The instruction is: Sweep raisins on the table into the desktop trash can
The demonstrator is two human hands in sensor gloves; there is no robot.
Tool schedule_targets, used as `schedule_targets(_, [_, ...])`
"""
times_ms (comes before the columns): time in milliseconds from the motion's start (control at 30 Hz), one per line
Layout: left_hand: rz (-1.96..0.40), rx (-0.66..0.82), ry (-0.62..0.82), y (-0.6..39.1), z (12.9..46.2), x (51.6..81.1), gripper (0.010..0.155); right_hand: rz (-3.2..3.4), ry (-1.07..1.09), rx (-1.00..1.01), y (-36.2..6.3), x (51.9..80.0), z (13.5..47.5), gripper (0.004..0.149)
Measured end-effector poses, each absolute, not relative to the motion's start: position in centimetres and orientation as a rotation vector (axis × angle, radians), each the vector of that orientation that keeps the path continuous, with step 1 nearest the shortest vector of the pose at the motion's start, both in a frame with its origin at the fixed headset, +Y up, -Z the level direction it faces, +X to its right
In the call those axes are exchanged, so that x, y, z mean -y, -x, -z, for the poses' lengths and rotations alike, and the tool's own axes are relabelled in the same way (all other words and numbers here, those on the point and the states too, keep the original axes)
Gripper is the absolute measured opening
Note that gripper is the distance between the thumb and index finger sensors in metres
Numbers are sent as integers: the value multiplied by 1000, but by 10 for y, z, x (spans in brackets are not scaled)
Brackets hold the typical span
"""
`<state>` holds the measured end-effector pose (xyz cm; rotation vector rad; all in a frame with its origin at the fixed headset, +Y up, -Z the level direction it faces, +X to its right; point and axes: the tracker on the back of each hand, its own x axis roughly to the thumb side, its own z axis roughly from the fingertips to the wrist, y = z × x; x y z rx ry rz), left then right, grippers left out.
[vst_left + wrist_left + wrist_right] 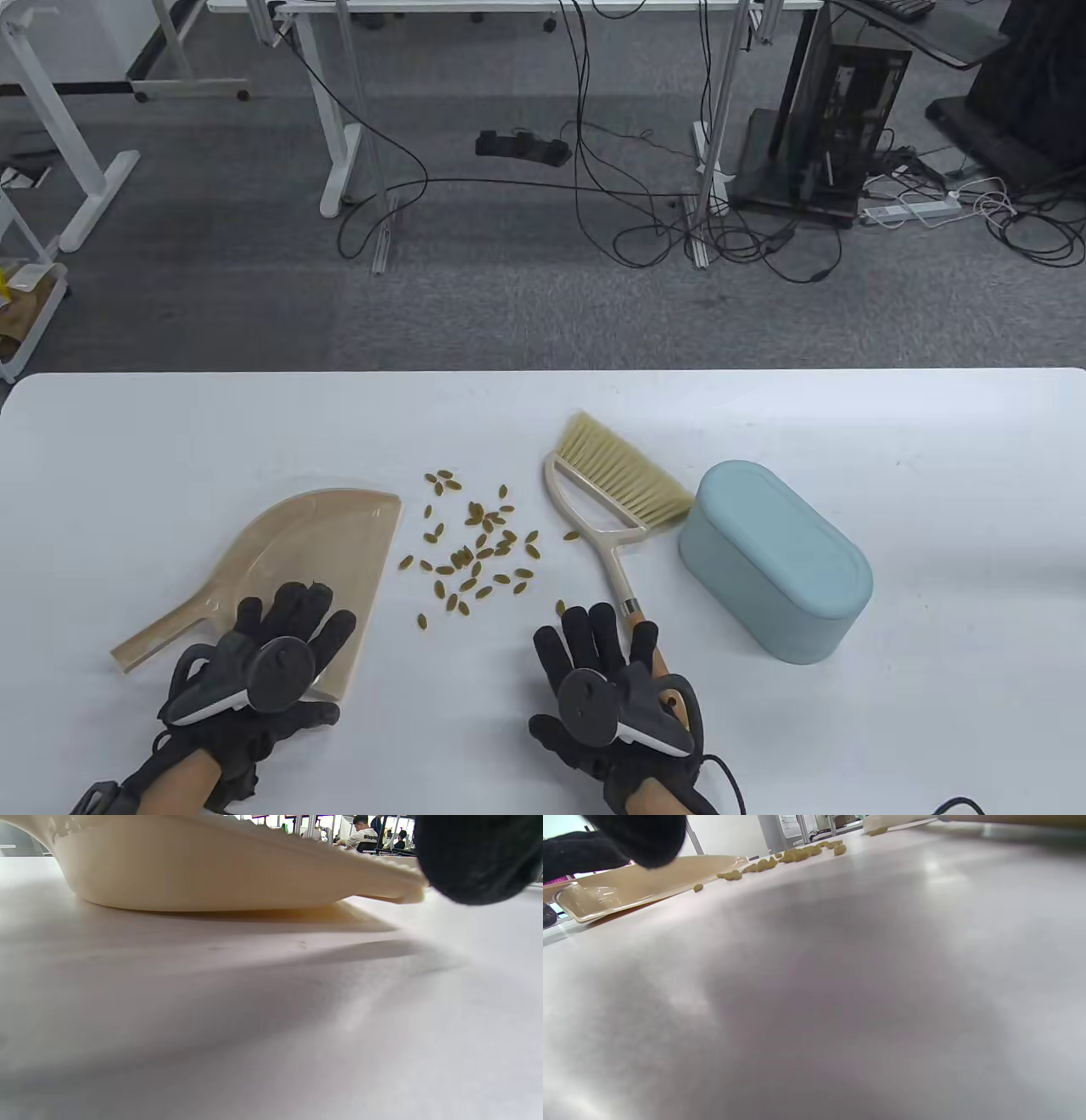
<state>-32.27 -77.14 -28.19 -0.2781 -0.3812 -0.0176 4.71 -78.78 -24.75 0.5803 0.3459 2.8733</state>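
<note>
Many raisins lie scattered mid-table between a beige dustpan and a small brush with pale bristles and a wooden grip. A light blue desktop trash can lies to the right of the brush. My left hand rests open, fingers spread, on the near corner of the dustpan; the pan's underside fills the left wrist view. My right hand lies open, fingers spread, over the brush's handle end, not gripping it. The raisins and dustpan show in the right wrist view.
The white table has bare surface on the far side and at both ends. Its far edge borders a grey floor with desk legs, cables and a computer tower.
</note>
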Motion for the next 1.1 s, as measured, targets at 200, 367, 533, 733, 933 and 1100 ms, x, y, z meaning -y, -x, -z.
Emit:
schedule_targets(200, [23,383,276,322,281,771,95,-2865,-572,-325,-47,786,247,89])
schedule_targets(367, [19,392,273,321,282,772,94,-2867,-562,-316,-48,786,248,89])
schedule_targets(533, [12,385,263,323,282,771,94,-2876,-549,-299,-48,786,248,89])
schedule_targets(733, [10,384,266,323,282,771,95,-2864,-530,-300,-49,786,249,89])
schedule_targets(933, [7,375,265,323,281,771,94,-2856,-522,-309,-51,786,249,90])
schedule_targets(1100, [12,372,272,323,281,771,94,-2854,-530,-319,-50,787,249,89])
